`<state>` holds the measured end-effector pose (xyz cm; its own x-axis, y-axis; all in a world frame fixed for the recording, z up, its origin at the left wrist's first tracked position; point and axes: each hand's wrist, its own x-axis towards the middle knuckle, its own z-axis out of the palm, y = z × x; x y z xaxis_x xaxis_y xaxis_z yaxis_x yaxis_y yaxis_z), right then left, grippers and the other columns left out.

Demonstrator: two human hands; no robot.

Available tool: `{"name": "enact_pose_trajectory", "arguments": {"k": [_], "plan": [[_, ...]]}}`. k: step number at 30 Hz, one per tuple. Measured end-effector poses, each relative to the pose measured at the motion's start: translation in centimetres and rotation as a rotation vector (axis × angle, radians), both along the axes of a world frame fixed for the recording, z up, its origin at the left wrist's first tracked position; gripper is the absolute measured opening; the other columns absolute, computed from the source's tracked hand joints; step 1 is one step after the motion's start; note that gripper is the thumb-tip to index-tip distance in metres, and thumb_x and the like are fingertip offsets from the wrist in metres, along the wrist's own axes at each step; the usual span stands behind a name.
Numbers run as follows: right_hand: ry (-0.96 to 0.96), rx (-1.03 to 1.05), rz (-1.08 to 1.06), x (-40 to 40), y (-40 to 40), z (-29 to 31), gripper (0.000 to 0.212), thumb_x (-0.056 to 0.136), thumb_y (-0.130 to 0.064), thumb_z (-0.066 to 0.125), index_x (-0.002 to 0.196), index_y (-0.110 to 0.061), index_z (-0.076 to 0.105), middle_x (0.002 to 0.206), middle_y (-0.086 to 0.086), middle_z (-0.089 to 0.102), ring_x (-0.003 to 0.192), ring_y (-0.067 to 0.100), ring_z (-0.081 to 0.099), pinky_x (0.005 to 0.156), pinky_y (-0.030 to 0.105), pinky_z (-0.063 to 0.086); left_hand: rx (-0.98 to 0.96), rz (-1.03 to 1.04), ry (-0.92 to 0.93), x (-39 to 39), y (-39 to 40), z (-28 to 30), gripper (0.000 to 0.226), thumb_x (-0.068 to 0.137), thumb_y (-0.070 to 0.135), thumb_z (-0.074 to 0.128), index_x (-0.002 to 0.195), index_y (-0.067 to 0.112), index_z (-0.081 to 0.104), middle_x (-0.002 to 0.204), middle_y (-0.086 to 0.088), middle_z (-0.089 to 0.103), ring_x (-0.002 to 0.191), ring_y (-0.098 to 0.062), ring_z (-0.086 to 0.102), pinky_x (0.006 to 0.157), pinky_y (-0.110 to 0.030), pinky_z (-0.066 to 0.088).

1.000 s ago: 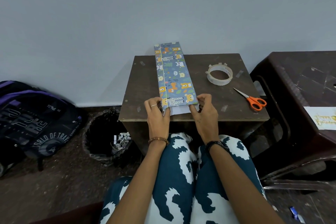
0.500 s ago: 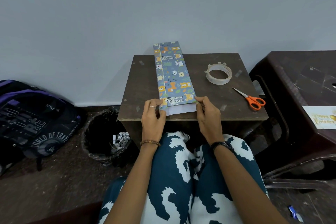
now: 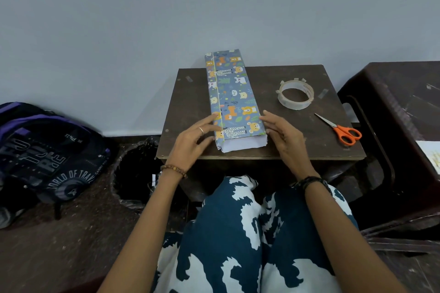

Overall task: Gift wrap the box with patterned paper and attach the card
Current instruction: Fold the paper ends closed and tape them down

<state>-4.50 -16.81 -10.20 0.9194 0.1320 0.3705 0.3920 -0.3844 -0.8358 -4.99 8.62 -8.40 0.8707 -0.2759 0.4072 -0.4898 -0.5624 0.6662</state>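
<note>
Released since a moment ago: left hand (image 3: 194,137) and right hand (image 3: 282,132), fingers relaxed, flanking long box in blue animal-patterned paper (image 3: 232,100) at frame centre. White near-end flap unfolded; end fold pending.

The patterned paper (image 3: 234,95) round the box looks smooth with a slight sheen, its open near end showing a matt white underside. The bench (image 3: 190,107) beneath it is dark wood, dull and scuffed, with small bits of tape stuck on it. Right of the box lies a roll of clear glossy tape (image 3: 296,94); beyond that, scissors (image 3: 339,128) with bright metal blades and smooth orange plastic handles.
</note>
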Motion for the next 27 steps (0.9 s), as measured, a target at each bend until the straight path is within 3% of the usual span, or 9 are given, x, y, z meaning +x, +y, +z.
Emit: {"name": "enact_pose_trajectory", "arguments": {"k": [5,10,12,15,19,23,27], "plan": [[-0.006,-0.027,0.027,0.3,0.1,0.0,0.041,0.088,0.011,0.051,0.113,-0.019,0.063,0.132,0.000,0.054,0.123,0.008,0.051,0.098,0.028,0.047,0.032,-0.090,0.053,1.0,0.2,0.3,0.029,0.078,-0.008,0.063,0.101,0.008,0.065,0.124,0.005,0.054,0.126,-0.004,0.041,0.111,-0.021,0.029],[-0.016,-0.006,0.023,0.7,0.3,0.3,0.037,0.083,0.009,0.060,0.107,-0.020,0.064,0.126,-0.002,0.056,0.110,0.010,0.059,0.091,0.026,0.052,0.000,-0.040,0.048,1.2,-0.7,0.5,0.018,0.076,0.011,0.057,0.091,0.021,0.061,0.113,0.015,0.059,0.113,0.009,0.050,0.100,-0.011,0.036],[-0.073,-0.028,-0.015,0.8,0.5,0.4,0.030,0.083,0.006,0.061,0.103,-0.016,0.066,0.121,-0.003,0.058,0.106,0.011,0.061,0.089,0.027,0.053,-0.047,-0.020,0.039,1.0,-1.0,0.4,0.017,0.076,0.012,0.057,0.089,0.019,0.063,0.111,0.013,0.062,0.109,0.012,0.052,0.098,-0.010,0.037],[-0.121,-0.042,-0.063,1.1,0.6,0.3,0.020,0.084,0.004,0.062,0.098,-0.008,0.068,0.115,-0.005,0.058,0.103,0.008,0.061,0.087,0.023,0.052,-0.097,-0.005,0.026,0.9,-1.3,-0.3,0.013,0.077,0.007,0.059,0.088,0.011,0.065,0.110,0.008,0.063,0.111,0.007,0.054,0.099,-0.014,0.039],[-0.124,-0.049,-0.088,1.0,0.9,0.5,0.014,0.084,-0.001,0.064,0.095,-0.008,0.069,0.111,-0.005,0.060,0.098,0.002,0.061,0.083,0.017,0.051,-0.142,0.006,-0.010,0.7,-1.4,-0.9,0.026,0.077,-0.009,0.061,0.083,0.016,0.063,0.111,0.005,0.063,0.114,0.004,0.054,0.101,-0.016,0.039],[-0.070,-0.021,-0.092,0.7,1.0,0.9,0.020,0.086,-0.001,0.062,0.092,-0.021,0.061,0.107,-0.005,0.062,0.094,-0.001,0.064,0.079,0.023,0.054,-0.104,-0.013,-0.052,0.8,-1.2,-1.3,0.009,0.082,0.006,0.059,0.081,0.006,0.067,0.115,0.004,0.061,0.115,0.008,0.051,0.100,-0.017,0.040],[-0.115,-0.118,-0.103,0.7,0.7,0.6,0.012,0.086,-0.001,0.061,0.085,-0.013,0.063,0.108,-0.007,0.058,0.097,-0.007,0.059,0.081,0.018,0.051,-0.054,-0.033,-0.110,0.9,-0.9,-1.3,0.013,0.085,0.010,0.053,0.081,0.011,0.065,0.118,0.002,0.060,0.113,0.000,0.054,0.096,-0.022,0.045]]}}
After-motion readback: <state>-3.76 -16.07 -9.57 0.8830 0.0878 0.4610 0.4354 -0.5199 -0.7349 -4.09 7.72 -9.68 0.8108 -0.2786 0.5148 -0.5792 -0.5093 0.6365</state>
